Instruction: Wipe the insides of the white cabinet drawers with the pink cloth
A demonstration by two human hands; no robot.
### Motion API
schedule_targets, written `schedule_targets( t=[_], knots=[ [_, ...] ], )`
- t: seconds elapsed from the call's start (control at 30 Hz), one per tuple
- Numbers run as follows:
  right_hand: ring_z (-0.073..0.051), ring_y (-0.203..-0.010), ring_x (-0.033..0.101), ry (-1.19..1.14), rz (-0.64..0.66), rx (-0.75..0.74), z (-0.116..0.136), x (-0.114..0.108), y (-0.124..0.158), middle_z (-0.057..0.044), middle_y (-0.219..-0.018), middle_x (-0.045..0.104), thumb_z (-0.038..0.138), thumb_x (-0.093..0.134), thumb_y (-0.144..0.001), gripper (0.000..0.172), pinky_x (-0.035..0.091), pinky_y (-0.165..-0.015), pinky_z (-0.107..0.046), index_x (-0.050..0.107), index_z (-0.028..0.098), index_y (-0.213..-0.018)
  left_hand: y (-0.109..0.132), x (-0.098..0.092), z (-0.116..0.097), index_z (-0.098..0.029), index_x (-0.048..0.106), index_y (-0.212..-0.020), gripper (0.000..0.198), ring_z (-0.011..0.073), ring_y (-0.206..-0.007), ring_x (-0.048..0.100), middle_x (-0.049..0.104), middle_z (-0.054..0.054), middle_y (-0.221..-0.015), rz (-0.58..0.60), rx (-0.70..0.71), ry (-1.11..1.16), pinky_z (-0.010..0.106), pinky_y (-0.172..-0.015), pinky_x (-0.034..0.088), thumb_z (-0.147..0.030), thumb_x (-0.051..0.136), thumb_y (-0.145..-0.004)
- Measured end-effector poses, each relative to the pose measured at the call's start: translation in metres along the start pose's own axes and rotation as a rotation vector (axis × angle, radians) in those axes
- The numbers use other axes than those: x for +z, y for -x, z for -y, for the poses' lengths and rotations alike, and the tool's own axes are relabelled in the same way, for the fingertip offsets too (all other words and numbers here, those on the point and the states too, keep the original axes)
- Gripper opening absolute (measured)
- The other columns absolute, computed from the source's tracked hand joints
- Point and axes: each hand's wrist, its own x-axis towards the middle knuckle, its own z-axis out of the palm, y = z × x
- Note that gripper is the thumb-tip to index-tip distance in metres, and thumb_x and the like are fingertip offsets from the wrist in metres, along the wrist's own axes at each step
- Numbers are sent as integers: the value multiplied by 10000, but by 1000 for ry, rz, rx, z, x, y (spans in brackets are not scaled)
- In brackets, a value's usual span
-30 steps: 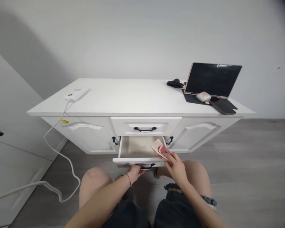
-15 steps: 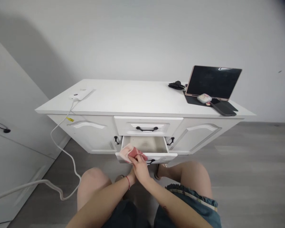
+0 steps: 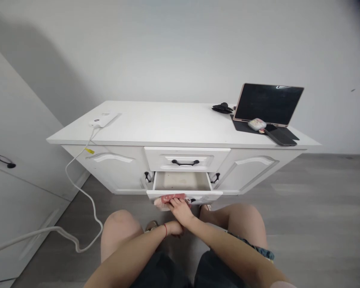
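A pink and red cloth (image 3: 168, 199) is pressed against the front of the pulled-out lower drawer (image 3: 214, 195), left of its black handle. My right hand (image 3: 181, 210) is closed on the cloth, fingers laid over it. My left hand (image 3: 175, 228), with a red string at the wrist, hangs lower, between my knees and partly under my right forearm; its fingers are mostly hidden. Nothing lies in the visible inside of the drawer. The upper drawer (image 3: 187, 156) is closed.
On the white cabinet top (image 3: 162, 124) lie a white device (image 3: 103, 119) with a cable (image 3: 91, 200), a black hair clip (image 3: 222, 108), a propped tablet (image 3: 268, 104), a small patterned case (image 3: 257, 124) and a dark phone (image 3: 279, 135). Cabinet doors flank the drawers.
My right hand has moved the cloth from the drawer's top edge down onto its front. My left hand has drawn back and right, away from the cloth.
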Motion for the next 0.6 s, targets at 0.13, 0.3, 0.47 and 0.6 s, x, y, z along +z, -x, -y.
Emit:
schedule_targets(
  t=[0.13,0.3,0.47,0.6],
  knots=[
    [-274,-1092,590,18,22,178,-29,-3,43,-118,-1170,690,170,538,-948,372,474,-898,-434,640,229,-1300,-7,-25,21,-241,606,-820,120,315,-922,667,690,108,-898,323,-295,48,557,-903,502,-134,656,-801],
    [-314,-1097,572,30,-34,538,-50,0,86,-137,-1170,671,107,467,-919,401,448,-938,-491,666,244,-1240,-24,-39,26,-198,569,-863,238,185,-748,662,682,17,-820,318,-392,47,403,-820,543,-55,702,-727],
    [-358,-1140,545,-200,-255,969,-56,31,97,-207,-1177,592,135,400,-876,411,467,-951,-504,610,127,-1230,-41,-29,11,-209,548,-829,206,110,-771,658,646,5,-797,265,-314,287,233,-818,526,-24,625,-780],
    [-354,-1203,511,-665,-598,1124,-55,50,83,-189,-1185,529,193,435,-813,342,417,-1040,-543,530,160,-1140,-46,-29,5,-190,554,-762,172,105,-723,651,636,28,-791,265,-328,377,226,-780,535,-37,556,-842]
  ],
)
